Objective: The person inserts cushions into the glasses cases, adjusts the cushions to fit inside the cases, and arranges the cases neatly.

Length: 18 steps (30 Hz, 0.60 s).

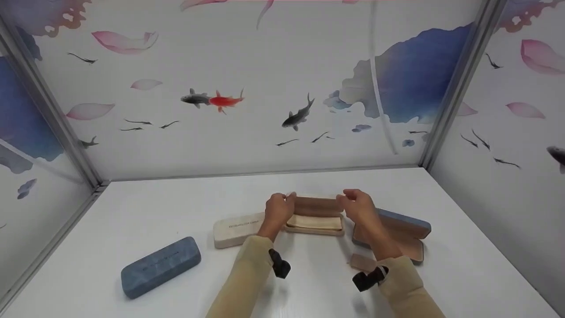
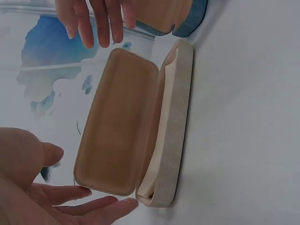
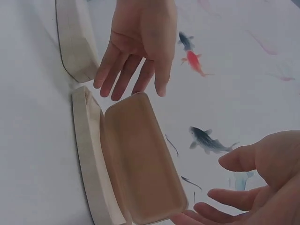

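Observation:
An open cream glasses case (image 1: 314,232) stands between my two hands, its brown-lined lid (image 2: 115,124) raised. Inside the base lies a folded pale cloth (image 1: 314,222). At the lid's left end is my left hand (image 1: 279,210), fingers extended, fingertips at the lid's edge in the left wrist view. My right hand (image 1: 359,206) is by the opposite end. Its fingers are spread and loosely bent in the right wrist view, with fingertips near the lid's corner; whether they touch it I cannot tell. Neither hand grips anything.
A closed cream case (image 1: 236,229) sits just left of the open one. Farther left lies a closed blue case (image 1: 161,267). Beyond my right hand is an open blue case (image 1: 404,221), with a small brownish flat piece (image 1: 363,262) near it. A patterned wall (image 1: 247,145) borders the white table.

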### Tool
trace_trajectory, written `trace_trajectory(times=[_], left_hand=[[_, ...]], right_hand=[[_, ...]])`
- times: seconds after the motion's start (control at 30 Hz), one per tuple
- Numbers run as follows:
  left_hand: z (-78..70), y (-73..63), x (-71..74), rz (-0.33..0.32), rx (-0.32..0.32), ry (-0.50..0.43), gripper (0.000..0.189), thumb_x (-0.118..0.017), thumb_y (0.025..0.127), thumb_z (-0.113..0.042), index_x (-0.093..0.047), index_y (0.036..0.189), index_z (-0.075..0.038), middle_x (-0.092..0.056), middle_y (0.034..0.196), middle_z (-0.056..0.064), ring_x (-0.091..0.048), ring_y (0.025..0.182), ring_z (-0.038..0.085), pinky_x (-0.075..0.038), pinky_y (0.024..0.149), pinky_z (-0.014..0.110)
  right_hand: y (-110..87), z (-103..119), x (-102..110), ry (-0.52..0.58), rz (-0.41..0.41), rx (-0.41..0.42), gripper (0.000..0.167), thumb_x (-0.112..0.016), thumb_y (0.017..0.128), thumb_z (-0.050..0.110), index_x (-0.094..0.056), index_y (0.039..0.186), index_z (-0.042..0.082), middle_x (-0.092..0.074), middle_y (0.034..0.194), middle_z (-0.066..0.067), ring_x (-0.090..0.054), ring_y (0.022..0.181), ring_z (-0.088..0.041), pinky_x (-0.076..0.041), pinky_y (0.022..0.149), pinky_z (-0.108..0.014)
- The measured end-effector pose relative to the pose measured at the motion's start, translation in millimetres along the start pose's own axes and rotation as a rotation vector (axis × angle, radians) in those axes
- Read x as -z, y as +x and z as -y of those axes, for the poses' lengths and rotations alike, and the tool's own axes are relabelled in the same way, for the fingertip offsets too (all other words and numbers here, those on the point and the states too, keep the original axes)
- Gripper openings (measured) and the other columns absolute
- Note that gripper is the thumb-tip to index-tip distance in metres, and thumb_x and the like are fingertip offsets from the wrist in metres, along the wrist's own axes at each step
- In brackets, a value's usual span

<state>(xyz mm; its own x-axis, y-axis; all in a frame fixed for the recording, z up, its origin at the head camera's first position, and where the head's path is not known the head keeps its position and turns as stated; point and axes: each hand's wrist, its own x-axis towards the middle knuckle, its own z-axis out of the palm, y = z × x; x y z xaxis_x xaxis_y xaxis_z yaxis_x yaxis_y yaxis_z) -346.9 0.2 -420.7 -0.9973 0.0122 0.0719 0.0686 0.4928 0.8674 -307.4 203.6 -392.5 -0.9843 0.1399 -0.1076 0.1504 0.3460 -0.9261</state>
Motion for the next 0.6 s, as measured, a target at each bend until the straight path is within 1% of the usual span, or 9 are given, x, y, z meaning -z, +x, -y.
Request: trace_trajectory(times=[0.1, 0.17, 0.2, 0.27, 0.37, 0.47, 0.53, 0.6], left_hand=[[-5.2, 5.0, -0.8, 0.056, 0.070, 0.009, 0.055, -0.044, 0.106, -0.036, -0.055, 0.126, 0.014, -0.064, 0.117, 0.027, -0.063, 0.107, 0.035, -0.051, 0.097, 0.047], [-5.3, 6.4, 1.0, 0.072, 0.111, -0.009, 0.062, -0.042, 0.106, -0.040, -0.050, 0.133, 0.015, -0.060, 0.128, 0.030, -0.059, 0.120, 0.039, -0.048, 0.104, 0.049], [-5.1, 7.2, 1.7, 0.077, 0.123, -0.013, 0.064, -0.042, 0.106, -0.041, -0.049, 0.135, 0.015, -0.058, 0.131, 0.030, -0.057, 0.125, 0.040, -0.046, 0.107, 0.049], [-4.3, 8.4, 2.8, 0.092, 0.136, -0.015, 0.067, -0.040, 0.106, -0.044, -0.048, 0.137, 0.014, -0.056, 0.136, 0.030, -0.054, 0.130, 0.041, -0.044, 0.110, 0.050], [-3.4, 9.6, 3.3, 0.115, 0.140, -0.008, 0.067, -0.039, 0.106, -0.046, -0.051, 0.135, 0.013, -0.059, 0.133, 0.028, -0.058, 0.125, 0.039, -0.046, 0.107, 0.050], [-3.7, 11.0, 1.2, 0.113, 0.139, 0.021, 0.067, -0.039, 0.106, -0.048, -0.054, 0.133, 0.012, -0.062, 0.130, 0.026, -0.060, 0.121, 0.038, -0.048, 0.104, 0.050], [-4.3, 11.5, -1.3, 0.103, 0.138, 0.042, 0.066, -0.040, 0.105, -0.048, -0.057, 0.129, 0.011, -0.064, 0.125, 0.025, -0.063, 0.116, 0.037, -0.050, 0.101, 0.049], [-4.7, 11.9, -3.5, 0.092, 0.136, 0.064, 0.064, -0.041, 0.105, -0.048, -0.060, 0.124, 0.010, -0.067, 0.118, 0.024, -0.065, 0.105, 0.032, -0.052, 0.094, 0.046]], right_hand=[[8.5, 2.9, 0.0, -0.072, 0.026, -0.018, 0.064, -0.048, 0.103, 0.032, -0.030, 0.152, -0.005, -0.031, 0.157, -0.028, -0.034, 0.146, -0.042, -0.032, 0.119, -0.052], [13.0, 5.2, -2.7, -0.125, 0.039, -0.026, 0.068, -0.046, 0.104, 0.034, -0.024, 0.153, -0.008, -0.027, 0.159, -0.031, -0.029, 0.148, -0.044, -0.029, 0.121, -0.054], [15.2, 5.9, -4.2, -0.147, 0.044, -0.033, 0.070, -0.045, 0.104, 0.035, -0.022, 0.153, -0.009, -0.025, 0.159, -0.032, -0.027, 0.148, -0.045, -0.027, 0.121, -0.054], [18.9, 6.3, -7.1, -0.178, 0.059, -0.054, 0.074, -0.043, 0.105, 0.037, -0.017, 0.153, -0.013, -0.022, 0.159, -0.034, -0.024, 0.149, -0.047, -0.025, 0.122, -0.055], [22.1, 5.5, -10.9, -0.198, 0.097, -0.103, 0.080, -0.041, 0.105, 0.042, -0.013, 0.153, -0.015, -0.021, 0.158, -0.036, -0.029, 0.146, -0.050, -0.029, 0.119, -0.058], [23.7, 2.3, -14.0, -0.201, 0.127, -0.128, 0.082, -0.039, 0.105, 0.047, -0.013, 0.152, -0.016, -0.023, 0.157, -0.036, -0.036, 0.140, -0.051, -0.035, 0.115, -0.059], [23.9, -1.1, -15.6, -0.205, 0.129, -0.120, 0.082, -0.038, 0.105, 0.047, -0.015, 0.151, -0.017, -0.026, 0.156, -0.036, -0.039, 0.138, -0.051, -0.039, 0.111, -0.059], [23.6, -5.2, -17.0, -0.221, 0.111, -0.096, 0.080, -0.038, 0.106, 0.047, -0.019, 0.150, -0.017, -0.029, 0.154, -0.037, -0.042, 0.137, -0.049, -0.043, 0.108, -0.058]])
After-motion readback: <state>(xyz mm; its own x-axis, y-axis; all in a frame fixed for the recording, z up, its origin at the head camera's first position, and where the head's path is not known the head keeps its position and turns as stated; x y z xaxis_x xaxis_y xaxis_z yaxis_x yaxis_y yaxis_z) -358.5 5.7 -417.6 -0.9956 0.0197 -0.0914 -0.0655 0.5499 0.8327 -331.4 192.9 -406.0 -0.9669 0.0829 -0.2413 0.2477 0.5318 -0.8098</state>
